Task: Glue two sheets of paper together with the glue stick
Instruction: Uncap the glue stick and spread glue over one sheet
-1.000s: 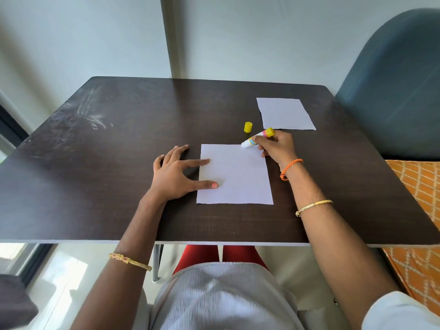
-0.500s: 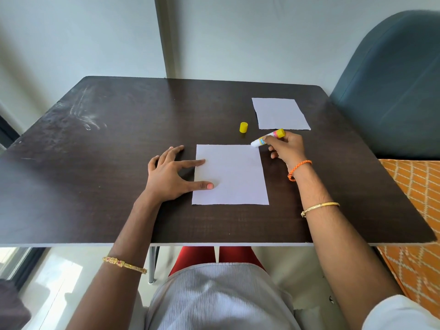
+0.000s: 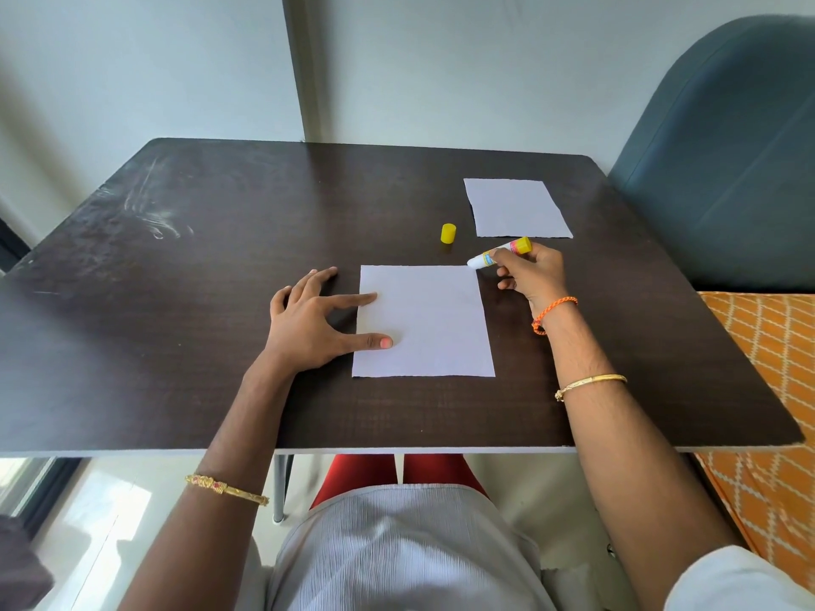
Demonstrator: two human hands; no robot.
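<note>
A white sheet of paper (image 3: 430,324) lies flat near the middle of the dark table (image 3: 176,302). My left hand (image 3: 308,324) rests spread on the table, thumb and index finger pressing the sheet's left edge. My right hand (image 3: 531,275) grips the uncapped glue stick (image 3: 498,252), white with a yellow end, its tip at the sheet's top right corner. The yellow cap (image 3: 448,233) stands on the table just beyond the sheet. A second white sheet (image 3: 516,208) lies farther back on the right.
A blue-grey padded chair back (image 3: 727,160) stands off the table's right side, with an orange patterned cushion (image 3: 767,368) below it. A pale wall runs behind the table. The table's near edge is just above my lap.
The glue stick's tip has slid right along the near sheet's top edge, from mid-edge to the top right corner. My left hand stays pressing the sheet.
</note>
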